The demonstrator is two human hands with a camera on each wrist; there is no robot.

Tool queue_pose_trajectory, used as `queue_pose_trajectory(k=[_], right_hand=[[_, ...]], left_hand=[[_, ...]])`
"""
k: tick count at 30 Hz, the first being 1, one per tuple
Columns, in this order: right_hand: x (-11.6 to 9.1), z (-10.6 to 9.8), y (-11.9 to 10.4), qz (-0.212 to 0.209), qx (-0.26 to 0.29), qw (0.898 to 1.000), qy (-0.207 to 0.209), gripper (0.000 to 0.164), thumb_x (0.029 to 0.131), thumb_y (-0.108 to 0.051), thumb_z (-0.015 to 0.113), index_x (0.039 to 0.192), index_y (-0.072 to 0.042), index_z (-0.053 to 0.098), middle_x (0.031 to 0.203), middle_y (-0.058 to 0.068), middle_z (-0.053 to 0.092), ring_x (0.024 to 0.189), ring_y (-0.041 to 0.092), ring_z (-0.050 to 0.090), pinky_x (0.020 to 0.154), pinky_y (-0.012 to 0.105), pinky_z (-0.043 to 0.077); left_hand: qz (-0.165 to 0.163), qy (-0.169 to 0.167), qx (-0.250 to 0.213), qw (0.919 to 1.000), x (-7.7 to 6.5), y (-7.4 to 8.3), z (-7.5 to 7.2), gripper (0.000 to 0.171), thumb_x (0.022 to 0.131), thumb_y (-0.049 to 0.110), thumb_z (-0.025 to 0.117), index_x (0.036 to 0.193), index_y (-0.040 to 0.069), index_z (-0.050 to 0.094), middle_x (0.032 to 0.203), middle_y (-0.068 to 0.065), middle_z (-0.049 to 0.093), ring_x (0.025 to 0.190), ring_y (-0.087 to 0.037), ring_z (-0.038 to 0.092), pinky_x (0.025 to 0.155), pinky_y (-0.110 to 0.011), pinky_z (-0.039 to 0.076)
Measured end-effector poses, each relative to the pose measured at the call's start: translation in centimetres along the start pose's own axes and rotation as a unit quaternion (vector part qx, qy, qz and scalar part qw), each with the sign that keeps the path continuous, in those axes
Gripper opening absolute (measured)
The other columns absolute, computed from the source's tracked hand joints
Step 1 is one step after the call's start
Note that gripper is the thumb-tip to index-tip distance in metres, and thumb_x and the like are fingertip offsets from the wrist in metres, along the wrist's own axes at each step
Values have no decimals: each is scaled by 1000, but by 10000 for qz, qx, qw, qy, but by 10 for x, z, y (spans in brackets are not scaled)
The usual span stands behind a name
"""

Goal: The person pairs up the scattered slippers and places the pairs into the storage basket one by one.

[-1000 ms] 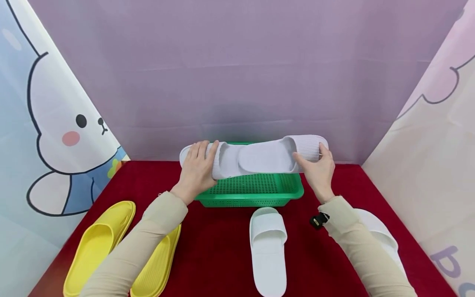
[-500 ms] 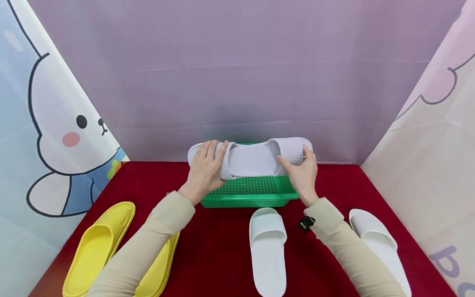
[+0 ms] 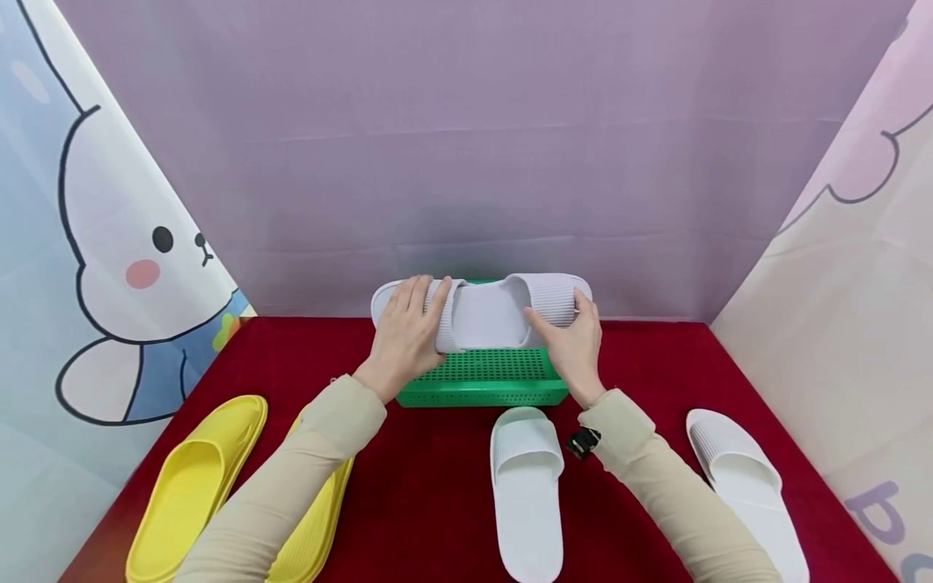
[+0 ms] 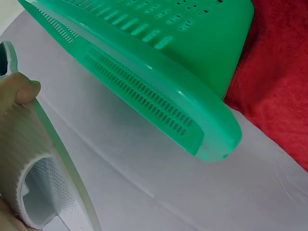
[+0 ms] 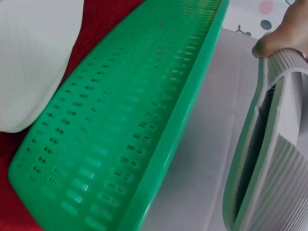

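Note:
Two white ribbed slippers overlap end to end above the basket in the head view. My left hand (image 3: 408, 332) grips the left slipper (image 3: 382, 298) over its strap, fingers spread across the top. My right hand (image 3: 572, 344) pinches the right slipper (image 3: 551, 296) at its strap, thumb at the strap opening. The heels are slid into each other, hidden under the straps. In the right wrist view, the soles of the slipper pair (image 5: 254, 159) lie in layers with a dark gap between them. Beneath them stands the green perforated basket (image 3: 481, 395).
One white slipper (image 3: 528, 502) lies in front of the basket, another white slipper (image 3: 751, 494) at the right. Two yellow slippers (image 3: 193, 486) lie at the left, one partly behind my left sleeve. Red cloth (image 3: 430, 486) covers the table, with a lilac backdrop (image 3: 466, 146) behind.
My right hand has moved left, pushing its slipper further into the left one, so the pair is shorter. My left hand has shifted slightly right.

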State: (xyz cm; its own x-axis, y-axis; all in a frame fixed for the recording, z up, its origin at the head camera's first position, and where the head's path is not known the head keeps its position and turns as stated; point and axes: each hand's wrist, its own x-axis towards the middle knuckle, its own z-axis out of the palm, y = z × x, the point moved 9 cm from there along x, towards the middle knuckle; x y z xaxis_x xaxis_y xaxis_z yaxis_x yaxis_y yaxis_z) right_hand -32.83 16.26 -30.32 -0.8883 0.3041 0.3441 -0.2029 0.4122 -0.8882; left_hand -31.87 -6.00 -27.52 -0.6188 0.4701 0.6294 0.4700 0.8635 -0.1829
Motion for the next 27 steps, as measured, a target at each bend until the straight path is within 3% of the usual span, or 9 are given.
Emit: queue_pose_trajectory(k=[11,16,19,23,25,27], right_hand=[[-5,13,-1,140,-257,9992,-280,75,72,-48,71,132,-11,44,118,10,48,103,23,50,84,41,48],[-6,15,-2,-39,-716,9940,-823,87,73,-49,69,140,-8,32,129,12,41,110,26,47,90,43,46],[-8,12,-8,-463,-1079,9862,-1165,94,73,-49,71,143,-5,26,134,14,35,112,28,46,89,44,46],[-10,1,-20,-1328,-1392,9732,-1257,101,69,-45,76,144,-3,22,139,15,30,116,31,45,92,47,45],[-12,-2,-27,-1945,-1648,9583,-1293,105,66,-43,79,144,-3,21,142,15,28,122,32,41,96,49,42],[-17,-1,-34,-2655,-2089,9311,-1378,110,62,-43,81,144,-2,21,144,16,28,128,33,35,101,51,37]], left_hand=[[20,-155,104,9998,-1,4,5,104,53,38,81,139,7,31,131,-19,42,123,-33,37,107,-43,32],[-34,-278,70,9996,-3,1,8,104,54,40,79,139,7,30,131,-19,41,122,-33,38,106,-43,32],[-37,-216,-31,9998,-5,-2,6,104,53,40,79,139,7,31,129,-19,42,121,-33,39,106,-42,33],[55,-30,-241,9997,-9,-4,2,106,50,39,80,137,6,32,127,-19,43,118,-33,41,105,-42,34],[143,29,-319,9994,-11,-3,0,107,48,40,81,137,6,33,127,-18,44,118,-33,41,105,-42,34],[248,84,-396,9989,-13,-1,-1,108,47,40,81,137,6,33,127,-18,44,118,-32,41,105,-42,33]])
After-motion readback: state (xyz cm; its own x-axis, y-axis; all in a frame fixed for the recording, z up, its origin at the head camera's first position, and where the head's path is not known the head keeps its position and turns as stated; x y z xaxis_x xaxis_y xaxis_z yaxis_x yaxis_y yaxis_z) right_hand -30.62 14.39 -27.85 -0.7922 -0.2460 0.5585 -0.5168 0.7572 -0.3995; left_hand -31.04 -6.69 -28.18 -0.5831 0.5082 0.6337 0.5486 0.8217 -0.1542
